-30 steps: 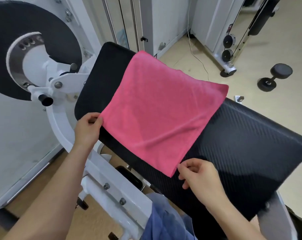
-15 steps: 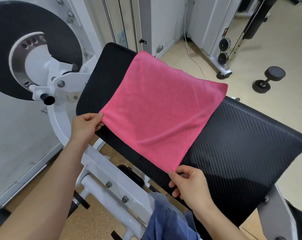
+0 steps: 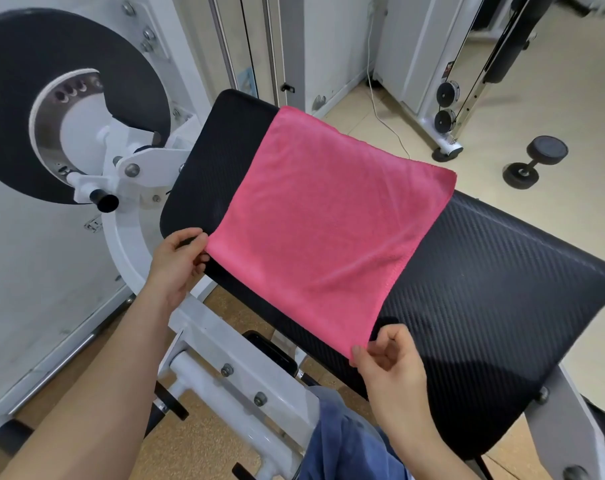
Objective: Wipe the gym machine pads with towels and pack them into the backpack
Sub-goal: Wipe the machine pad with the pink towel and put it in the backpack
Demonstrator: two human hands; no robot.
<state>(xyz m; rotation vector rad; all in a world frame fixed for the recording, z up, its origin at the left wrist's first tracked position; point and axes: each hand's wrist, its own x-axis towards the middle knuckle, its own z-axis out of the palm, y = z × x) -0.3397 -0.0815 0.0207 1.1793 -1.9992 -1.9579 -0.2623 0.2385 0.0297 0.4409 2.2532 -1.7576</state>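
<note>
While a pink towel [image 3: 323, 230] lies spread flat across the left half of a black machine pad [image 3: 495, 289], the left hand [image 3: 178, 261] pinches its near-left corner and the right hand [image 3: 389, 358] pinches its near-right corner. Folding and packing appear yet to come; no backpack is visible, and whether the wiping is finished cannot be told.

Pink towel [image 3: 323, 216] spread flat, unfolded, over left half of black textured pad [image 3: 495, 282].
</note>
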